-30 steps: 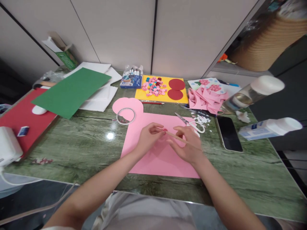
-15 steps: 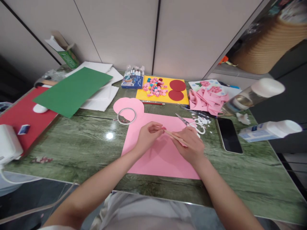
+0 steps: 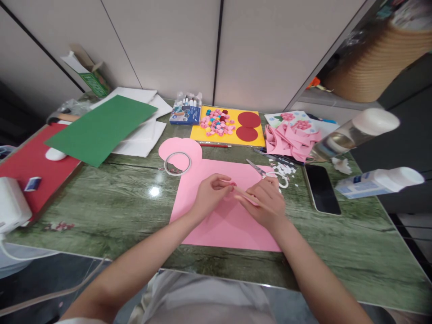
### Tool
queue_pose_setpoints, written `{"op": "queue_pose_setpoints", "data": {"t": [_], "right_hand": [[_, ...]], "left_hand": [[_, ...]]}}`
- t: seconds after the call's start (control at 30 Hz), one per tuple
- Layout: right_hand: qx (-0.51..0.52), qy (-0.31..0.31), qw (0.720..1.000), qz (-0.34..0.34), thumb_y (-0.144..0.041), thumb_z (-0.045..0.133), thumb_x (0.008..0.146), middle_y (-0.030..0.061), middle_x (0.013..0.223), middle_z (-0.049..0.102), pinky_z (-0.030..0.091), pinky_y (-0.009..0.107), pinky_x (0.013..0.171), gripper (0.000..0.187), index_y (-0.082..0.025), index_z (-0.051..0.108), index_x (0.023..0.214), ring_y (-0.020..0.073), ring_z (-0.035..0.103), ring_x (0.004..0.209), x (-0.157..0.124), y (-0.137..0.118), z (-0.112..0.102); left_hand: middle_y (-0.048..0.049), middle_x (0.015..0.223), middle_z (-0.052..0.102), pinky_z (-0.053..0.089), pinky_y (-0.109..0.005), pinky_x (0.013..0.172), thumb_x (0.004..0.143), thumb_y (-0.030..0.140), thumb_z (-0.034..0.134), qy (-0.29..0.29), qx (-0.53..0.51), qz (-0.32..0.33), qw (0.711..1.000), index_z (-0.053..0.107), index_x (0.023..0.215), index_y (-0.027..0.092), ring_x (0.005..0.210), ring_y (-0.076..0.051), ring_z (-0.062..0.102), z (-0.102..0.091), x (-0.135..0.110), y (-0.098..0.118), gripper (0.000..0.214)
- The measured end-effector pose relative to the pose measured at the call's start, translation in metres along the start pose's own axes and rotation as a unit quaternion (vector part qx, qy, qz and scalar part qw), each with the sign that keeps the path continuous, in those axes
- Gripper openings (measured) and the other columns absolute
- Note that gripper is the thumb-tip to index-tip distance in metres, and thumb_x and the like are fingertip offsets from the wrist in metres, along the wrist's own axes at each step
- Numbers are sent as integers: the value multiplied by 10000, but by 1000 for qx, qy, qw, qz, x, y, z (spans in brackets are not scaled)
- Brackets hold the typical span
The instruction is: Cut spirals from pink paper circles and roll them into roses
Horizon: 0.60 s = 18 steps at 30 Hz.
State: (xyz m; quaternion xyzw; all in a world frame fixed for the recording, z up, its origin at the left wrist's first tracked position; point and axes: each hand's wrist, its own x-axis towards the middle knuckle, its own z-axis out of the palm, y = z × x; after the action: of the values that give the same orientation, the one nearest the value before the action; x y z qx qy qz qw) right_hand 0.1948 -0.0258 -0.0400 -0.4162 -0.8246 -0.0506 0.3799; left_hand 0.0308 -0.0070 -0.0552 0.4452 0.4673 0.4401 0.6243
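Pinching a small pink-red piece (image 3: 232, 184) in your left hand (image 3: 211, 193) and a pale strip (image 3: 243, 192) in your right hand (image 3: 270, 201), both grips clamped above the pink sheet (image 3: 205, 229), you're apparently working strip against piece, next move calling for light tension.

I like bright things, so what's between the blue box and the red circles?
A pile of small pieces, mostly pink, on the yellow sheet. The head view shows it.

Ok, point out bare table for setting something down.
Bare table between the red sheet and pink paper; also on the near side of the phone. Crowded: the back, from green sheet to clear bottle, and around the scissors.
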Motion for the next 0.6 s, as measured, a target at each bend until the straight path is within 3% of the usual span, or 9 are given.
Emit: {"op": "queue_pose_setpoints", "data": {"t": [0.13,0.27,0.47,0.6], "right_hand": [[23,-38,999,18,-252,589,779,19,746,657,369,341,729,274,-221,549,1048,151,564,649,3,-1,-4],[62,-31,998,-2,-121,573,782,13,841,704,381,328,719,230,-242,596,976,145,602,697,2,0,-2],[49,17,999,-17,-103,633,741,-3,797,716,396,336,713,219,-241,605,910,137,607,659,1,2,0],[50,12,998,-20,-135,634,753,-10,757,709,392,331,707,179,-243,605,892,131,605,644,1,3,0]], "left_hand": [[-38,729,656,480,-265,658,657,242,644,7,-1,6,1000,577,879,156,739,-158,635,-4,3,1,247],[-46,750,663,478,-266,667,657,246,643,10,-5,15,1000,577,873,152,750,-159,636,-6,5,0,245],[-46,756,663,482,-265,677,667,216,626,4,-4,18,1000,579,869,144,755,-154,637,-4,2,1,220],[-48,761,663,486,-269,678,670,206,619,1,-6,15,1000,580,868,144,748,-152,636,-4,2,1,211]]}}
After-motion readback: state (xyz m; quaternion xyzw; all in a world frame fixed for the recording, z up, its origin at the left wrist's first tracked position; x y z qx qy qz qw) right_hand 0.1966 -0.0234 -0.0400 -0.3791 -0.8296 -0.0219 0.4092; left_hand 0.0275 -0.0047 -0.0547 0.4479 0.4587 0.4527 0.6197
